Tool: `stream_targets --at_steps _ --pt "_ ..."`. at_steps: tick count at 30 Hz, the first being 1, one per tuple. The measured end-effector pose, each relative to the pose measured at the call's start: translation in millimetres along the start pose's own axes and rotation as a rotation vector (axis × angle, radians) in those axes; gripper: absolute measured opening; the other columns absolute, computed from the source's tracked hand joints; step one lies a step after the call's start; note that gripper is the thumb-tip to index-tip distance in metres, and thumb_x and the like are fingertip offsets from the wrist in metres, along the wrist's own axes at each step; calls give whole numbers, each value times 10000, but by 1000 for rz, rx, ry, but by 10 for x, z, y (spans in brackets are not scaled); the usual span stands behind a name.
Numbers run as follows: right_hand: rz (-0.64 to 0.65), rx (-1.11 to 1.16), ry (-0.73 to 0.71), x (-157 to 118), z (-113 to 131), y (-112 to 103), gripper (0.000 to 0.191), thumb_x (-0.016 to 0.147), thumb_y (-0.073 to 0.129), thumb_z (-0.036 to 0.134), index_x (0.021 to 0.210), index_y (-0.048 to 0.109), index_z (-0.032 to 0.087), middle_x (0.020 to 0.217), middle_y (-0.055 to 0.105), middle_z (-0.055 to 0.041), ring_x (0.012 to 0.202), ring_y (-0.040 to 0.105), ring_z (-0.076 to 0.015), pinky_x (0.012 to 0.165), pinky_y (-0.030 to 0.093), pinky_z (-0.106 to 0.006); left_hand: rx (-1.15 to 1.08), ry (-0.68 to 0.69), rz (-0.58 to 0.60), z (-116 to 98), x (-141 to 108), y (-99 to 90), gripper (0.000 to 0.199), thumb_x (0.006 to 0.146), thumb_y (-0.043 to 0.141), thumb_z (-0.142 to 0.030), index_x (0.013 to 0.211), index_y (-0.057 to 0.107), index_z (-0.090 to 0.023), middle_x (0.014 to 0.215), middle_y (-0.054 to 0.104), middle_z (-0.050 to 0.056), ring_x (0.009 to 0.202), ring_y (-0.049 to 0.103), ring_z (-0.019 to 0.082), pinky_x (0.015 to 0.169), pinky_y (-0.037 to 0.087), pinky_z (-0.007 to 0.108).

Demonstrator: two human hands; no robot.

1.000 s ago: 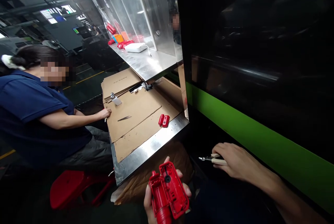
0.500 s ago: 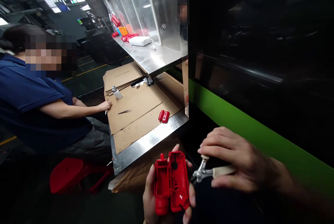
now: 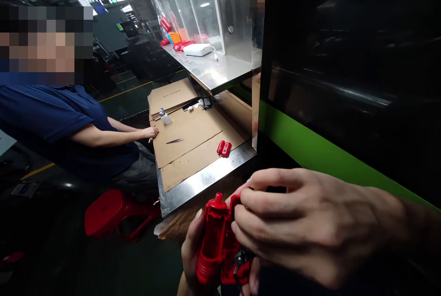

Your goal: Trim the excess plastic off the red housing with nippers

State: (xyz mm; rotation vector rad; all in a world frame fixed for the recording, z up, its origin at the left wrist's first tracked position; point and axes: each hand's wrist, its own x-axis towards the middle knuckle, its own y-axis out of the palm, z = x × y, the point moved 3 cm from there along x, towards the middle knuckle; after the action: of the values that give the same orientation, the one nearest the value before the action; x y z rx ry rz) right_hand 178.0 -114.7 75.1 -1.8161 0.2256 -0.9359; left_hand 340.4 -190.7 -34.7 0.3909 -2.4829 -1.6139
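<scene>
A red plastic housing (image 3: 214, 241) stands upright in my left hand (image 3: 191, 259) at the bottom of the view, gripped from the left and below. My right hand (image 3: 310, 224) lies over the housing's right side with its fingers curled. A bit of dark metal cutter (image 3: 241, 258) shows under those fingers, against the housing's lower right edge. The cutter's handles are hidden inside the hand.
A steel table (image 3: 203, 180) topped with cardboard (image 3: 193, 149) carries a small red part (image 3: 223, 148), tweezers (image 3: 174, 140) and a scraper (image 3: 164, 116). A person in a blue shirt (image 3: 65, 123) sits at its left on a red stool (image 3: 110, 211). A dark machine with a green stripe (image 3: 310, 149) fills the right.
My right hand brought the cutter from the right onto the housing and now covers its right side. My left hand turned the housing more upright. The view swung slightly left.
</scene>
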Motion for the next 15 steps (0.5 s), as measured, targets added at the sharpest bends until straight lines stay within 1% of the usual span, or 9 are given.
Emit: stream_targets --at_steps 3,4,5,8,11,13,15 --pt "7 -6 -36 53 30 5 298 1019 453 253 1121 714 151 1133 734 35 1009 628 -152 987 506 -347 9 -11 66 -29 -31 104 407 1038 368 -374 1281 659 -225 1053 768 40 1284 557 272 1204 317 411" --pt "10 -10 -49 66 40 10 302 1022 449 262 1125 713 158 1142 731 38 1018 628 -153 985 508 -345 16 -17 59 -35 -33 141 408 1035 371 -389 1251 680 -235 1043 769 42 1285 556 279 1200 321 424" --pt "5 -8 -58 79 46 14 316 1030 431 271 1119 716 166 1146 730 40 1025 628 -156 980 510 -345 21 -26 29 -38 -35 170 395 1026 396 -407 1207 708 -247 1059 765 44 1286 555 288 1193 331 433" --pt "3 24 -70 112 54 33 398 1045 345 262 1068 731 171 1135 734 26 1015 636 -174 957 522 -357 8 -46 -119 -41 -57 206 302 954 547 -457 1080 768 -294 1152 737 43 1286 552 320 1165 376 446" --pt "8 48 -88 127 58 48 405 1035 335 226 1040 734 159 1120 735 8 1000 643 -175 948 537 -364 16 -25 -233 -49 -94 198 266 902 626 -465 1018 791 -291 1128 744 49 1265 566 345 1142 413 448" --pt "9 50 -106 128 62 54 384 1026 353 215 1034 733 162 1127 731 5 1005 643 -173 949 543 -369 12 -11 -258 -54 -109 196 252 889 648 -451 1001 797 -281 1090 754 54 1247 579 357 1132 426 453" --pt "10 44 -117 128 61 60 383 1024 353 215 1019 735 177 1140 727 9 1023 635 -174 958 539 -373 -28 -36 -230 -46 -108 211 255 888 652 -443 1029 789 -280 1083 755 57 1243 582 362 1131 426 466"
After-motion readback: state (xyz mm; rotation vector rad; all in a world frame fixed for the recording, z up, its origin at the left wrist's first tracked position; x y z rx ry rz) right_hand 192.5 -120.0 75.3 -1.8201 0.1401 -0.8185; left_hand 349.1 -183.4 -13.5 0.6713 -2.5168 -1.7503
